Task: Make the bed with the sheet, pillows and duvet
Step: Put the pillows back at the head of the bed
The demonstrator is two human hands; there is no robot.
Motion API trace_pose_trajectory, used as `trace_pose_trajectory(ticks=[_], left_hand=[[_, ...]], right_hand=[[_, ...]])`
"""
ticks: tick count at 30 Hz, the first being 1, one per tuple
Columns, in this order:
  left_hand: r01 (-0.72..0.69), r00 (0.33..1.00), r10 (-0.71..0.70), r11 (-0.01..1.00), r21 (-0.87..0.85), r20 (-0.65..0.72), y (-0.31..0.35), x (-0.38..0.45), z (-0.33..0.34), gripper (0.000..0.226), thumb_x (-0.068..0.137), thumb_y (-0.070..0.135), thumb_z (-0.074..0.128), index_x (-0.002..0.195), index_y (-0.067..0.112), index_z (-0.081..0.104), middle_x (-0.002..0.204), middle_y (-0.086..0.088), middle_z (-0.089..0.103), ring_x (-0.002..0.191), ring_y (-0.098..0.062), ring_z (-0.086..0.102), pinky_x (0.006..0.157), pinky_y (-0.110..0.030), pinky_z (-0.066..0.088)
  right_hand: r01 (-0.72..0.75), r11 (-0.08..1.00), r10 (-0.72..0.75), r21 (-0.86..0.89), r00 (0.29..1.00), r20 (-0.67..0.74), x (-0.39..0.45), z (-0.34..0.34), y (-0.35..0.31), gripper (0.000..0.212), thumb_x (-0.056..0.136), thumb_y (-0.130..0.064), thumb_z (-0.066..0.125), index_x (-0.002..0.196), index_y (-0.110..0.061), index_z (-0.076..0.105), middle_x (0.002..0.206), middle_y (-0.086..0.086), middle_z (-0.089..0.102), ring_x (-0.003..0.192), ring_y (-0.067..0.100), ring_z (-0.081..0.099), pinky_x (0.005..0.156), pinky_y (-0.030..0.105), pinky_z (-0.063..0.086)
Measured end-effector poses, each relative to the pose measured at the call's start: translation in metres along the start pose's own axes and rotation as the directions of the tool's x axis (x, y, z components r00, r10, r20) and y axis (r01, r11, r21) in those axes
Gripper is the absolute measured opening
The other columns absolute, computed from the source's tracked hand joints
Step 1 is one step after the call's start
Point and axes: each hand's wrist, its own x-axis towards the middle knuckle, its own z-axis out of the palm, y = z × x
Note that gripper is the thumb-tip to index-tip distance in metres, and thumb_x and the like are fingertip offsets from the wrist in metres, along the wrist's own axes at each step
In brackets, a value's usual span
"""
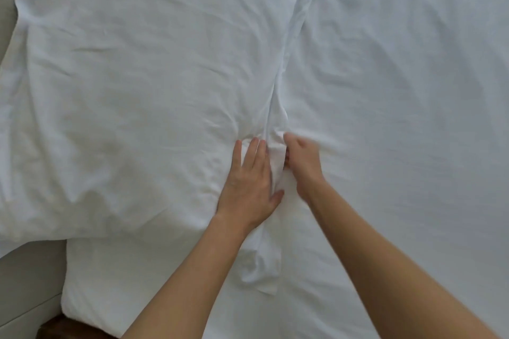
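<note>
**Head view: both hands at the pillowcase edge**

Head view, looking down on white bedding. Large white pillow (132, 85) filling the left half, lying on a white sheet (399, 91) spread across the right half and the foreground. Second white pillow (115, 283) partly tucked under the first at lower left. Loose pillowcase edge (271, 201) running as a narrow folded band from top to bottom near the centre, ending in a bunched flap near the bottom.

Left hand (252, 184) laid flat on the large pillow just beside that band, fingers straight and slightly spread, thumb touching the fold. Right hand (301, 162) just across the band, motion-blurred, fingers curled in toward the bunched fabric; grip on the cloth impossible to confirm. Beige headboard (16, 283) at the lower left edge.
</note>
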Motion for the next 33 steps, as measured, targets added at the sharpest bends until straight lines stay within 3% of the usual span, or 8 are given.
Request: trace_pose_trajectory(ticks=[4,7,11,17,22,25,29,33], left_hand=[[0.084,0.996,-0.087,0.993,-0.082,-0.025,0.012,0.010,0.009,0.067,0.078,0.032,0.052,0.132,-0.008,0.046,0.127,-0.026,0.051,0.121,-0.040,0.047,0.107,-0.051,0.029],[0.150,0.985,-0.157,0.983,-0.105,-0.067,0.022,0.023,0.008,0.058,0.077,0.013,0.040,0.132,-0.005,0.045,0.105,-0.019,0.056,0.091,-0.033,0.054,0.083,-0.043,0.040],[0.244,0.963,-0.256,0.960,-0.140,-0.082,0.022,0.045,-0.002,0.050,0.071,0.009,0.042,0.120,0.003,0.053,0.084,-0.009,0.054,0.068,-0.024,0.054,0.064,-0.035,0.040],[0.286,0.955,-0.295,0.893,-0.348,0.027,0.019,0.075,-0.022,0.035,0.040,0.008,0.075,0.066,0.015,0.053,0.050,-0.004,0.053,0.034,-0.021,0.053,0.043,-0.020,0.020],[0.278,0.960,-0.263,0.871,-0.404,0.095,0.012,0.081,-0.024,0.055,0.042,0.004,0.077,0.071,0.020,0.033,0.044,-0.005,0.053,0.033,-0.026,0.052,0.043,-0.021,0.019],[0.288,0.958,-0.245,0.818,-0.498,0.151,0.009,0.078,-0.015,0.034,0.066,0.003,0.063,0.081,0.016,0.035,0.063,-0.009,0.060,0.052,-0.034,0.059,0.047,-0.028,0.028],[0.311,0.949,-0.298,0.822,-0.477,0.104,0.032,0.056,-0.010,0.043,0.044,-0.007,0.066,0.078,0.014,0.050,0.065,-0.007,0.054,0.041,-0.024,0.055,0.036,-0.023,0.029],[0.349,0.926,-0.377,0.816,-0.460,0.033,0.050,0.033,-0.002,0.042,0.058,-0.004,0.038,0.094,0.012,0.051,0.079,-0.008,0.052,0.059,-0.020,0.056,0.041,-0.026,0.042]], right_hand=[[0.019,0.997,-0.020,0.074,1.000,0.011,0.060,0.011,-0.053,0.022,0.087,-0.011,0.055,0.066,-0.015,0.052,0.063,0.007,0.045,0.058,0.017,0.043,0.051,0.023,0.035],[0.071,0.996,-0.074,0.046,0.996,0.055,0.087,0.020,-0.081,0.015,0.087,-0.023,0.060,0.078,-0.014,0.053,0.075,0.008,0.046,0.068,0.020,0.041,0.060,0.029,0.035],[0.092,0.995,-0.091,0.035,0.995,-0.029,0.106,0.032,-0.106,0.035,0.084,-0.024,0.064,0.064,-0.019,0.036,0.064,0.002,0.037,0.059,0.016,0.032,0.056,0.029,0.029],[0.300,0.861,-0.389,-0.411,0.909,-0.150,0.118,0.020,-0.116,0.041,0.091,-0.030,0.057,0.065,-0.020,0.027,0.059,-0.009,0.029,0.052,0.010,0.026,0.049,0.025,0.023],[0.343,0.736,-0.528,-0.584,0.831,-0.178,0.125,0.001,-0.104,0.013,0.093,-0.023,0.051,0.084,-0.017,0.044,0.064,-0.011,0.045,0.058,0.004,0.041,0.051,0.021,0.031],[0.276,0.729,-0.475,-0.626,0.863,-0.173,0.129,-0.001,-0.105,0.010,0.093,-0.025,0.050,0.086,-0.019,0.047,0.068,-0.013,0.046,0.065,0.008,0.044,0.054,0.022,0.030],[0.261,0.735,-0.406,-0.626,0.909,-0.097,0.134,-0.003,-0.117,0.018,0.090,-0.037,0.055,0.094,-0.020,0.056,0.088,-0.011,0.058,0.082,0.012,0.054,0.069,0.025,0.036],[0.269,0.676,-0.411,-0.686,0.911,-0.048,0.132,-0.005,-0.120,0.029,0.089,-0.040,0.056,0.103,-0.015,0.058,0.092,-0.009,0.059,0.084,0.014,0.055,0.070,0.027,0.037]])
